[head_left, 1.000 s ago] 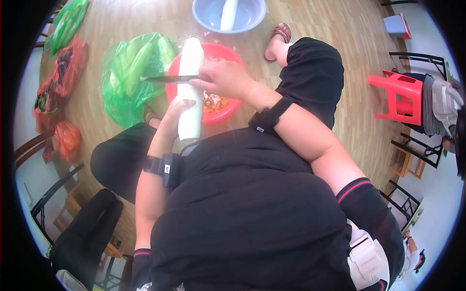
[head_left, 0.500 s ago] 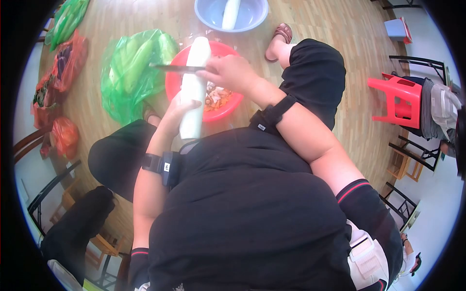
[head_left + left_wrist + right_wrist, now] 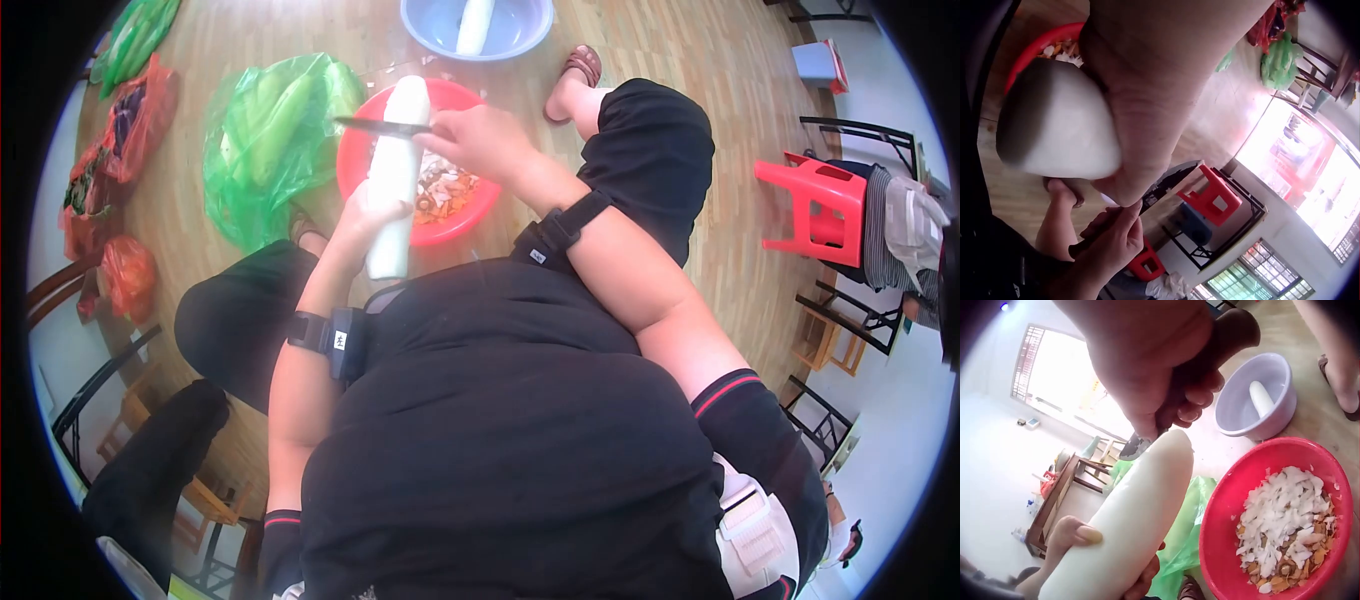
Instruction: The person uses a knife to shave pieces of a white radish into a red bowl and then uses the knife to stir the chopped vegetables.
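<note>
The right hand (image 3: pixel 480 140) has its fingers (image 3: pixel 1200 394) curled tight round the dark wooden handle of a knife (image 3: pixel 385 127). The blade lies crosswise against the upper part of a long white radish (image 3: pixel 393 180), near its far end. In the right wrist view the blade's edge meets the radish just under the knuckles.

The left hand (image 3: pixel 365 215) grips the radish at its lower half. The fingers wrap round it from behind and the thumb (image 3: pixel 1079 534) presses on its front. The radish is held tilted, with its far end over a red basin (image 3: pixel 470 215) and its near end pointing toward the person's body.

The red basin stands on the wooden floor and holds white and orange peelings (image 3: pixel 1279 525). Just beyond it stands a pale blue basin (image 3: pixel 520 35) with a second white radish (image 3: pixel 473 25) lying inside. To the left of the red basin lies a green plastic bag (image 3: pixel 265 135) of vegetables. A sandalled foot (image 3: pixel 575 75) rests on the floor to the right of the blue basin.
</note>
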`<state>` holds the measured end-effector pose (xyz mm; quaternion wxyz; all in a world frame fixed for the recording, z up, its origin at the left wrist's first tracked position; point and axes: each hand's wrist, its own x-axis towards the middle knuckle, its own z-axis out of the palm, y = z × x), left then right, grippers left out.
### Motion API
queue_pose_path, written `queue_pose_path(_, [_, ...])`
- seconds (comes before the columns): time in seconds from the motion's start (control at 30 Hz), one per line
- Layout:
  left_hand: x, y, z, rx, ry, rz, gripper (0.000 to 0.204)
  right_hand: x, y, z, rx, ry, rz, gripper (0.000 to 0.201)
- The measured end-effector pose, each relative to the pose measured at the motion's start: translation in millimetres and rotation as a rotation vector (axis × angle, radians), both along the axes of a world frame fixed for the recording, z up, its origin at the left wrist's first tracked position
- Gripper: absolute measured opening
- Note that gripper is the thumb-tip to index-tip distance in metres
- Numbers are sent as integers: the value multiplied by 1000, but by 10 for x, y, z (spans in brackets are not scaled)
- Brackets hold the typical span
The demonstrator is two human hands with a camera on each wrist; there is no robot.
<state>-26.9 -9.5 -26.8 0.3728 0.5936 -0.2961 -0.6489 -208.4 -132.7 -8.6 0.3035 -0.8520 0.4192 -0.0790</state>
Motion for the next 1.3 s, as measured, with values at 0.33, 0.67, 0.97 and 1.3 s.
queue_pose_path(0.33, [9,24,-12,5,-116,-3,34,30,-3,-117,-3,-3,43,39])
queue_pose_path(0.67, [-15,11,26,-8,-127,-7,28,71,152,-61,42,-43,196,40])
queue_pose_path(0.97, [38,55,-220,-64,-373,21,28,1,-29,-191,-37,56,33,39])
queue_pose_path(1.3, [24,1,-27,-95,-341,-101,35,-90,-200,-600,496,-387,-510,38])
